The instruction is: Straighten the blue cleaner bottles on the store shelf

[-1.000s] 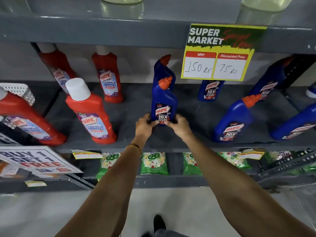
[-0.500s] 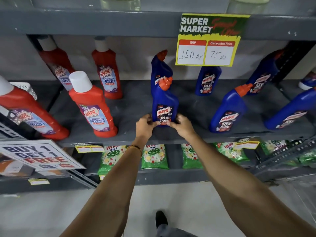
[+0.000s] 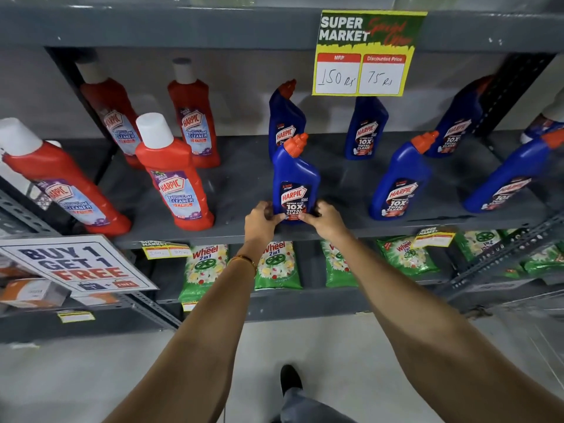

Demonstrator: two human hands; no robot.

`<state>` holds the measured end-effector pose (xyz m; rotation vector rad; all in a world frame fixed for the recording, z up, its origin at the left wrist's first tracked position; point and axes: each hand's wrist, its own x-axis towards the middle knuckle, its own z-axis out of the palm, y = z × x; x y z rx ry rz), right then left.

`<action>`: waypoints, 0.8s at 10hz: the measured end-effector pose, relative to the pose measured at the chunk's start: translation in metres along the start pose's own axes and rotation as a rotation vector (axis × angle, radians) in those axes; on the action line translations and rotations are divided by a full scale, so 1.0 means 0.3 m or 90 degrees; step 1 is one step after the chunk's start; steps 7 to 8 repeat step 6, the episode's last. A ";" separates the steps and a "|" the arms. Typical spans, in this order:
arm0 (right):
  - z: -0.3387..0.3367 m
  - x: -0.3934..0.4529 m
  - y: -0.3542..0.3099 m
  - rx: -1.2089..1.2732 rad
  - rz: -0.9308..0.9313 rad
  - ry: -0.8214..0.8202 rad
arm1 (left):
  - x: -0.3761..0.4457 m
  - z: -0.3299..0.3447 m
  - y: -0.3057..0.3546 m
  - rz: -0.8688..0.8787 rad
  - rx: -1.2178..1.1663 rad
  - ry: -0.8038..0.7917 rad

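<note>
**Both hands at the base of the front blue bottle**

The blue bottle (image 3: 295, 181) stands upright near the shelf (image 3: 244, 190) front edge, label outward. The left hand (image 3: 263, 222) and right hand (image 3: 326, 220) pinch its base from either side, equally near.

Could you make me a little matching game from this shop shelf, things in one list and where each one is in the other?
Things:
1. blue bottle with orange cap
2. red bottle with white cap
3. yellow price sign
4. green packets

Places:
A. hanging from the shelf edge above
B. on the shelf below the bottles
C. between both hands
D. left of the hands, standing free

Pairs: 1-C, 2-D, 3-A, 4-B
</note>
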<state>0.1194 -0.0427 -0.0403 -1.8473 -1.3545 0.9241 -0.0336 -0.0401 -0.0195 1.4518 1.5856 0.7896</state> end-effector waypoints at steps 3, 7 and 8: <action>-0.014 -0.004 -0.007 -0.001 0.006 -0.023 | -0.006 0.003 0.002 -0.003 -0.026 -0.006; -0.001 -0.022 -0.010 -0.015 0.012 -0.002 | -0.016 0.002 -0.002 0.002 0.017 -0.018; -0.001 -0.022 -0.010 -0.015 0.012 -0.002 | -0.016 0.002 -0.002 0.002 0.017 -0.018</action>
